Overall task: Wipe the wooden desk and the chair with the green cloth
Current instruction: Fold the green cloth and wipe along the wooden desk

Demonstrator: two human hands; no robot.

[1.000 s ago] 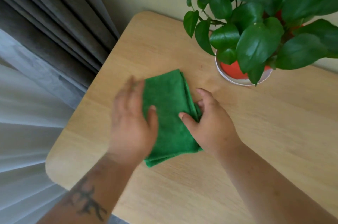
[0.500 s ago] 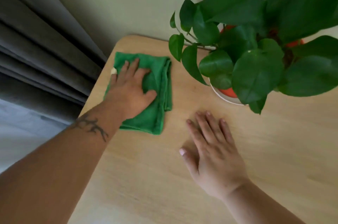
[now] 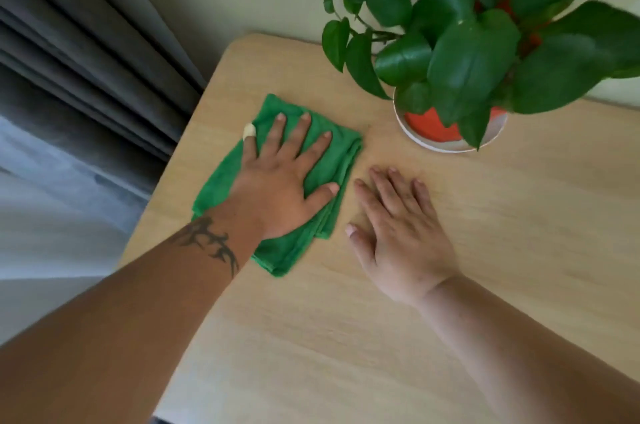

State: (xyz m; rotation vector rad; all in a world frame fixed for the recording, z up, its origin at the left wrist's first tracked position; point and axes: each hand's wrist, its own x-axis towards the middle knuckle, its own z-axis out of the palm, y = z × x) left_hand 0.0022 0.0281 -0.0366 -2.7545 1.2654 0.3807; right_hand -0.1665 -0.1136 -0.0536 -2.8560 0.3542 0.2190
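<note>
Desk [image 3: 467, 250]: pale wood, rounded far-left corner, fills most of the view. Far edge sits against a plain wall; grey curtain [image 3: 86, 60] hangs off the left side. No chair in sight.

Plant [image 3: 478, 43]: broad green leaves spreading over the far right of the desk, red pot in a white saucer [image 3: 415, 136]. Likely to be in the way when the wiping reaches that side.

Left hand [image 3: 280, 188]: flat on the cloth, fingers spread and extended, palm pressing down, not pinching. Reads as a wiping hold, weight spread over the fabric. Small pale bandage on the little finger; dark tattoo on the wrist, no legible letters.

Right hand [image 3: 398, 233]: flat on bare wood just right of the cloth, fingers straight, holding nothing. Probably bracing.

Cloth [image 3: 332, 153]: green, folded in layers, lying on the desk near its left edge, under the left hand.

No brands, labels or writing visible anywhere.
</note>
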